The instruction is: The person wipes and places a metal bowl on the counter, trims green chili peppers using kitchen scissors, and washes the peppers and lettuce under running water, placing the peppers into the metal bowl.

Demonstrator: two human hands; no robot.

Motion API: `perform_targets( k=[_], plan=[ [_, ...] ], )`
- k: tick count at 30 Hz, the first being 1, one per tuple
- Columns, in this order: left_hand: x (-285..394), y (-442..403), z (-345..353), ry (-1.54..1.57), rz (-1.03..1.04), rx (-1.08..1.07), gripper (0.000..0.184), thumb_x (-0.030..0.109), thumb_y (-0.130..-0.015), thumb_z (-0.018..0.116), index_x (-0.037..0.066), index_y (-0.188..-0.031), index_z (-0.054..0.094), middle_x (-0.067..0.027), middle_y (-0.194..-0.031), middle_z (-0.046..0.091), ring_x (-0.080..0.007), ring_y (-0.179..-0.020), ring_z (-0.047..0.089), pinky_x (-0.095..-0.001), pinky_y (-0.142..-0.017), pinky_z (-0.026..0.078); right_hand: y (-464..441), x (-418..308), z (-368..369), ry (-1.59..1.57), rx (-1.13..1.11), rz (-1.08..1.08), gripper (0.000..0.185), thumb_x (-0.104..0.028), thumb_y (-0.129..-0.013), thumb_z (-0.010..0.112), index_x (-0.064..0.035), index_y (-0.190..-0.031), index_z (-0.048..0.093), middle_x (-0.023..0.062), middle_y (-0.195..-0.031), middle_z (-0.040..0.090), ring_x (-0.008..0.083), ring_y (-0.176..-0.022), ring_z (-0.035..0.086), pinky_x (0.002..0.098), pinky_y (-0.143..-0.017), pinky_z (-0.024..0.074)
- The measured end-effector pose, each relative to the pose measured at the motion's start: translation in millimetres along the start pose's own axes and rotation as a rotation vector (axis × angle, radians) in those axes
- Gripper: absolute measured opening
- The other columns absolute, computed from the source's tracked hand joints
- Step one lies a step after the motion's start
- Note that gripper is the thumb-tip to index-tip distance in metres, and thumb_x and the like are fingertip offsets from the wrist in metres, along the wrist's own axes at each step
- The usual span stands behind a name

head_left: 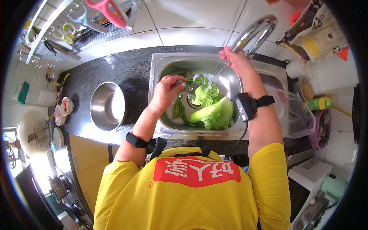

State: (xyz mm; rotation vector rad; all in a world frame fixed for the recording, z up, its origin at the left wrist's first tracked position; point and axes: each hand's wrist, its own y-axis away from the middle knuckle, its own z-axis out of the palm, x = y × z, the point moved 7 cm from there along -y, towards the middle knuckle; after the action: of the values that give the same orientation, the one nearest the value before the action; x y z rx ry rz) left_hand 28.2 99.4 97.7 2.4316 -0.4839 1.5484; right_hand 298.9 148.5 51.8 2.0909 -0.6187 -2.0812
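The left hand (165,92) curls inward, fingers (178,87) seemingly closed, while the right hand (235,60) reaches farther forward, loosely open.

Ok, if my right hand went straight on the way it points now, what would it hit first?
Probably the wall behind the sink. Depth is unclear in this one view, though, so your right hand could catch the sink's back rim first.
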Motion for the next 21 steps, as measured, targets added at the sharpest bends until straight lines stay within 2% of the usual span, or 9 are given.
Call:
perform_targets(
  k=[3,5,7,11,13,15,17,19,21],
  plan=[
    [4.2,6.4,-5.5,-0.006,0.063,0.025,0.017,0.009,-0.079,0.061,0.007,-0.096,0.062,-0.003,-0.08,0.054,-0.0097,-0.072,0.051,-0.0225,-0.064,0.042,16.8,8.8,12.9,0.06,-0.12,-0.061,0.04,-0.031,-0.085,0.055,-0.0106,-0.118,0.046,0.0031,-0.106,0.055,0.0086,-0.071,0.053,0.0199,-0.052,0.0344],
    [6.8,10.2,-7.0,0.009,0.059,0.039,0.017,0.009,-0.08,0.061,0.007,-0.096,0.062,-0.0033,-0.081,0.054,-0.01,-0.073,0.051,-0.0228,-0.065,0.042,64.9,10.4,50.2,0.147,-0.362,-0.093,0.037,-0.031,-0.086,0.053,-0.0119,-0.118,0.045,0.0025,-0.106,0.053,0.0085,-0.074,0.054,0.0186,-0.052,0.0347],
    [11.2,13.6,-4.4,0.024,0.075,0.021,0.016,0.01,-0.08,0.06,0.006,-0.095,0.062,-0.0038,-0.082,0.055,-0.0101,-0.073,0.051,-0.0237,-0.065,0.042,88.7,22.9,75.7,0.068,-0.399,-0.295,0.034,-0.025,-0.081,0.062,-0.0055,-0.105,0.05,0.0013,-0.088,0.057,0.011,-0.07,0.058,0.0225,-0.054,0.0405],
    [2.5,16.5,6.0,0.132,0.057,0.03,0.015,0.009,-0.081,0.06,0.006,-0.095,0.061,-0.0046,-0.082,0.055,-0.0102,-0.074,0.052,-0.0244,-0.066,0.043,101.1,52.7,89.4,-0.006,-0.335,-0.186,0.02,-0.017,-0.084,0.059,-0.0039,-0.097,0.052,0.0014,-0.083,0.055,0.011,-0.062,0.057,0.0214,-0.054,0.0413],
    [11.6,18.8,6.6,-0.016,0.189,0.032,0.014,0.01,-0.081,0.059,0.005,-0.094,0.061,-0.0046,-0.083,0.056,-0.01,-0.075,0.052,-0.0245,-0.067,0.043,103.5,49.7,87.6,-0.065,-0.317,-0.261,0.013,-0.016,-0.086,0.055,-0.0034,-0.091,0.053,0.0017,-0.08,0.054,0.01,-0.06,0.057,0.0201,-0.053,0.0399],
    [10.5,20.8,6.7,-0.066,0.2,-0.01,0.015,0.01,-0.083,0.058,0.005,-0.097,0.06,-0.0038,-0.085,0.056,-0.0092,-0.077,0.052,-0.0233,-0.067,0.044,103.3,51.8,78.8,0.018,-0.301,-0.247,0.012,-0.016,-0.088,0.052,-0.0043,-0.091,0.052,0.0024,-0.082,0.056,0.0104,-0.063,0.059,0.0193,-0.052,0.0379],
    [-12.1,17.6,2.3,0.173,0.017,-0.01,0.017,0.011,-0.084,0.057,0.004,-0.1,0.058,-0.0023,-0.087,0.056,-0.008,-0.08,0.052,-0.0223,-0.068,0.046,99.5,53.0,60.9,-0.151,-0.224,-0.213,0.012,-0.017,-0.089,0.049,-0.006,-0.093,0.052,0.0033,-0.085,0.058,0.011,-0.066,0.06,0.0187,-0.05,0.0353],
    [-19.5,18.1,-6.3,0.255,0.016,-0.032,0.018,0.011,-0.085,0.055,0.004,-0.102,0.057,-0.0011,-0.086,0.057,-0.0076,-0.081,0.053,-0.0222,-0.069,0.047,98.7,55.0,48.4,-0.203,-0.223,-0.227,0.012,-0.017,-0.09,0.049,-0.0067,-0.094,0.052,0.0042,-0.088,0.059,0.0114,-0.069,0.06,0.0182,-0.049,0.0341],
    [-40.4,19.9,-12.6,0.384,-0.089,0.014,0.019,0.011,-0.085,0.055,0.004,-0.103,0.057,-0.0005,-0.085,0.058,-0.0088,-0.08,0.055,-0.0233,-0.071,0.048,97.7,58.8,37.1,-0.241,-0.15,-0.212,0.012,-0.017,-0.089,0.049,-0.0063,-0.095,0.052,0.0041,-0.089,0.059,0.0113,-0.07,0.059,0.0178,-0.05,0.0343]
  ],
)
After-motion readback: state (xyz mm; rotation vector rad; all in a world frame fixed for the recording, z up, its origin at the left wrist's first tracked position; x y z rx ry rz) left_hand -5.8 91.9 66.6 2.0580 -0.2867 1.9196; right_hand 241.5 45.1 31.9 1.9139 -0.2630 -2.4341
